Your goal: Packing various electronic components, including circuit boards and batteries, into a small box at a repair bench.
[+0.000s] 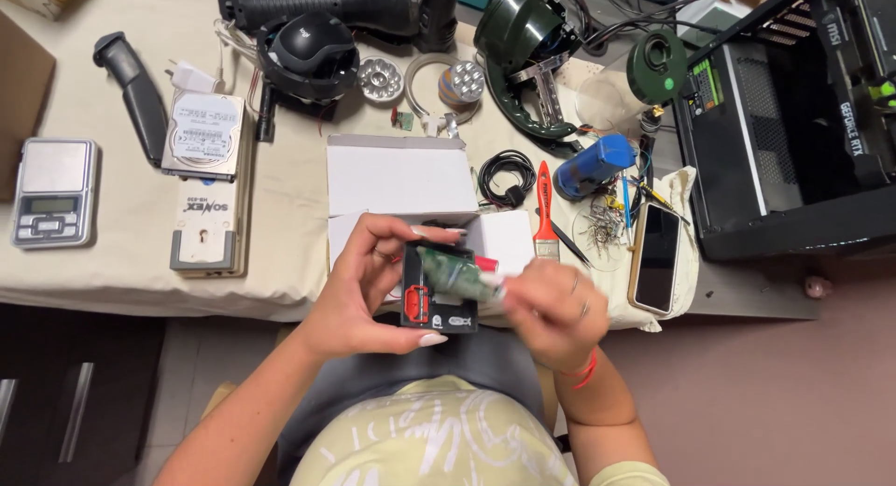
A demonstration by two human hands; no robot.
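Black casing point(439, 304); tilted green board point(455, 273)

The black housing point(439, 299) appeared to be matt plastic with glossy red inserts; the green circuit board point(455, 273) looked smooth and lacquered. The tabletop point(112, 262) carried matt cream cloth. The box point(399, 175) was white card; the hard drive point(203, 136) showed bare metal.

Cream-covered table point(280, 215): pocket scale point(54, 192) at 9 o'clock, white box point(397, 178) centre, phone point(656, 257) at 3 o'clock, paintbrush point(544, 211) beside.
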